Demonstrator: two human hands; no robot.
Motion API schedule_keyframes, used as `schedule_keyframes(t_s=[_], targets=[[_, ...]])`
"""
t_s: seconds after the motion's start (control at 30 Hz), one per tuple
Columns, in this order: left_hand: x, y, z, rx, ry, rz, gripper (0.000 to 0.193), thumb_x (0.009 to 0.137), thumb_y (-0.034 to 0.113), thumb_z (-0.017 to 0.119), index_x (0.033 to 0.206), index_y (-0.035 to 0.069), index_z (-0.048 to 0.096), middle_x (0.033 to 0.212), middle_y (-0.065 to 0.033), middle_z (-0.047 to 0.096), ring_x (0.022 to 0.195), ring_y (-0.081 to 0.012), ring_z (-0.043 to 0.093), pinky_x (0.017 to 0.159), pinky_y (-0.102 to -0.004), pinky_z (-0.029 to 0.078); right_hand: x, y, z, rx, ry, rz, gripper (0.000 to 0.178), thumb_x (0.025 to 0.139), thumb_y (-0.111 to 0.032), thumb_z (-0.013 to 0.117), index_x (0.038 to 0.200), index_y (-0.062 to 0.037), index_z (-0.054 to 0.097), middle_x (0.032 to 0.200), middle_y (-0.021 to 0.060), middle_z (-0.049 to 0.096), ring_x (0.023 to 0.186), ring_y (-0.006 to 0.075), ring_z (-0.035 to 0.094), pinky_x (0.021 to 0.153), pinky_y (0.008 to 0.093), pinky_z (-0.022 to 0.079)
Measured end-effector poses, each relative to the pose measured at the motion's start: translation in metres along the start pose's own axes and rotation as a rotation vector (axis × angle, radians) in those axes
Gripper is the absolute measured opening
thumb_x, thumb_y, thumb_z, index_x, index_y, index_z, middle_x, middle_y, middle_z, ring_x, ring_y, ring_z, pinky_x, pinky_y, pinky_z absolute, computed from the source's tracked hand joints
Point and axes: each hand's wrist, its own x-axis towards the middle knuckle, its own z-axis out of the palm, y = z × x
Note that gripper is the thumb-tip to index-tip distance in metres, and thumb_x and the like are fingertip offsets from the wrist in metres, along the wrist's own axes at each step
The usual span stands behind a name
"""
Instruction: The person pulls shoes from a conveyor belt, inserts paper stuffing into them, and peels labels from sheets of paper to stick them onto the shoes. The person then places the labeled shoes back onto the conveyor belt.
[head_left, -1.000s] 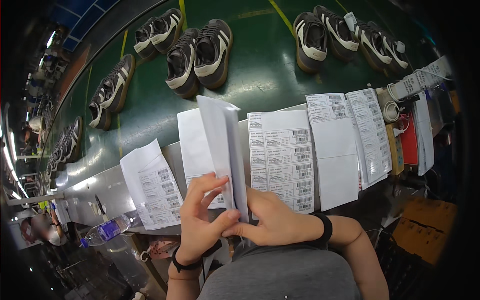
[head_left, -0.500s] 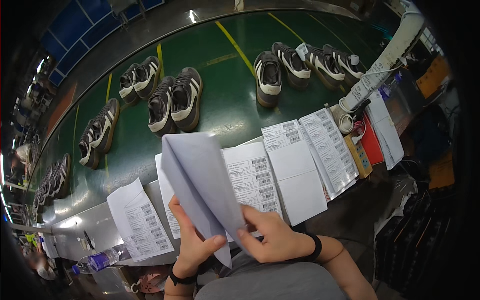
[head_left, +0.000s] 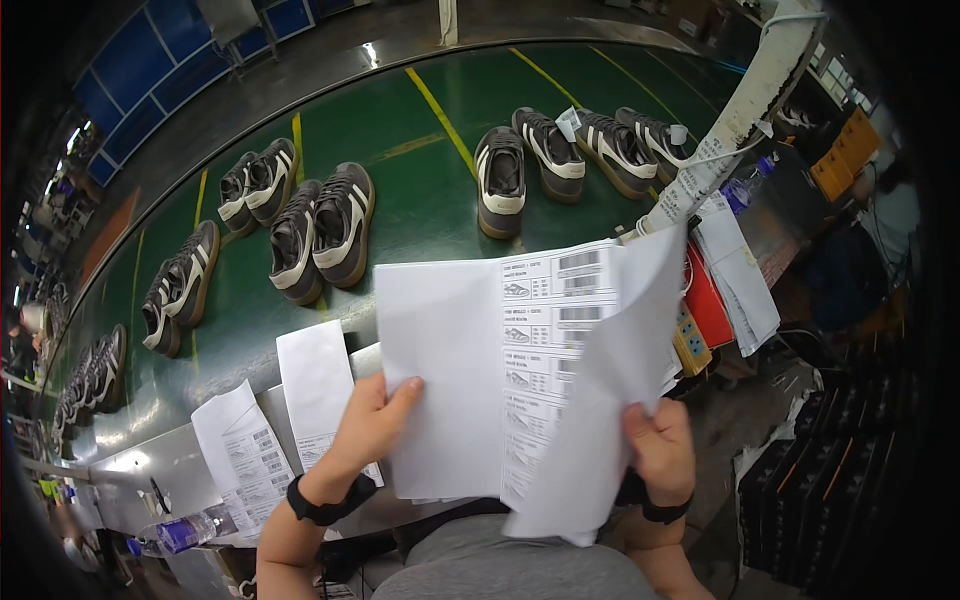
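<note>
Two hands are holding up thin white label sheets over the green surface.

The left hand (head_left: 372,428) is pinching the blank sheet (head_left: 440,380) at its lower left edge, thumb on top. The right hand (head_left: 660,448) is closing its grip on the curling, floppy sheet (head_left: 610,400) beside the printed barcode labels (head_left: 545,330). Grey suede shoes (head_left: 320,235) with white stripes are sitting in pairs on the glossy green surface (head_left: 420,190) behind.

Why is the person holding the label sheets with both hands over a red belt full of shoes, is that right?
Nearly right. The head view shows both the left hand and the right hand holding the label sheets, and shoes do sit on the belt, but the belt is green, not red.
</note>
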Motion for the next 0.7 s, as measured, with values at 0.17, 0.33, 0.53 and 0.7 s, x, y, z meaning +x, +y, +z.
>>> schedule_keyframes(t_s=[0.17, 0.33, 0.53, 0.7], targets=[[-0.032, 0.019, -0.05, 0.245, 0.157, 0.072, 0.027, 0.098, 0.019, 0.056, 0.104, -0.006, 0.064, 0.081, -0.0044, 0.067, 0.073, -0.0092, 0.057, 0.064, -0.0287, 0.048, -0.037, 0.02, -0.083, 0.16, 0.53, -0.03, 0.022, 0.095, -0.021, 0.063, 0.101, 0.0002, 0.062, 0.08, 0.0031, 0.06, 0.074, 0.0112, 0.054, 0.065, 0.0256, 0.044], [-0.089, 0.018, -0.144, 0.743, 0.65, -0.036, 0.02, 0.095, 0.017, 0.061, 0.095, -0.002, 0.062, 0.076, -0.01, 0.053, 0.074, -0.0209, 0.05, 0.067, -0.0349, 0.041, -0.088, 0.063, -0.199, -0.438, 1.416, -0.795, 0.025, 0.093, 0.0, 0.061, 0.115, 0.0115, 0.063, 0.089, 0.0155, 0.068, 0.079, 0.0201, 0.064, 0.069, 0.0268, 0.053], [-0.1, 0.011, -0.167, 1.429, 0.486, -0.042, 0.029, 0.09, 0.007, 0.053, 0.117, -0.002, 0.056, 0.088, -0.0259, 0.061, 0.083, -0.0444, 0.057, 0.074, -0.0496, 0.045, -0.044, 0.14, -0.27, -1.256, 1.791, -0.658, 0.054, 0.076, 0.014, 0.049, 0.123, -0.0058, 0.068, 0.127, 0.0195, 0.06, 0.112, 0.035, 0.059, 0.094, 0.0446, 0.047], [-0.068, -0.014, -0.111, 1.213, 0.153, -0.259, 0.06, 0.094, 0.03, 0.06, 0.134, -0.012, 0.046, 0.124, -0.0376, 0.056, 0.115, -0.0496, 0.055, 0.099, -0.0478, 0.044, 0.02, 0.307, -0.26, -1.288, 1.208, 0.244, 0.036, 0.077, -0.003, 0.06, 0.111, -0.0085, 0.07, 0.134, 0.0127, 0.056, 0.119, 0.0367, 0.05, 0.103, 0.0497, 0.037]])
